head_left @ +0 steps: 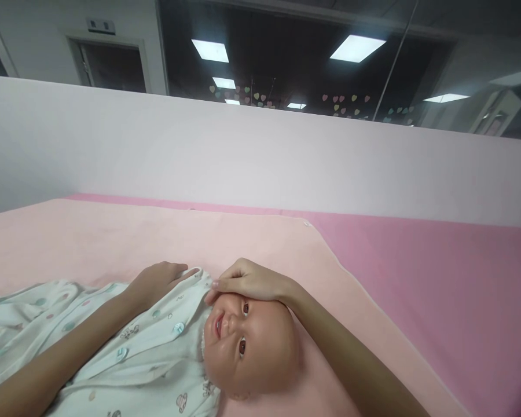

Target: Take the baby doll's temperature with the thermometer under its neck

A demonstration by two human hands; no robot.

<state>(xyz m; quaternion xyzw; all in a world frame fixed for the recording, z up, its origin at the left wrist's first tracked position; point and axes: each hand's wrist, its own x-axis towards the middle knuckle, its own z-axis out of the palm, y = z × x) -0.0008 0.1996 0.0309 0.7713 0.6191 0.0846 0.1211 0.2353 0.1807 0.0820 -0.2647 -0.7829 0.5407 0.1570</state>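
A baby doll [260, 341] lies on its back, its bald head to the right and its face up. It wears a white baby garment [156, 359] with small coloured prints and pale blue buttons down the front. My left hand [156, 284] is closed on the garment's far shoulder, with its fingertips partly hidden by the cloth. Beside the doll's far cheek, my right hand [254, 280] bends over the head, its thumb and fingers pinching the collar edge. The doll's lower body runs out of view at the left.
Under the doll is a peach mat [252, 237] with a pale edge, spread over a pink surface [417, 278]. A white low wall [260, 156] runs along the far side. Behind it are a dark window [286, 69] with heart stickers and a doorway [113, 66].
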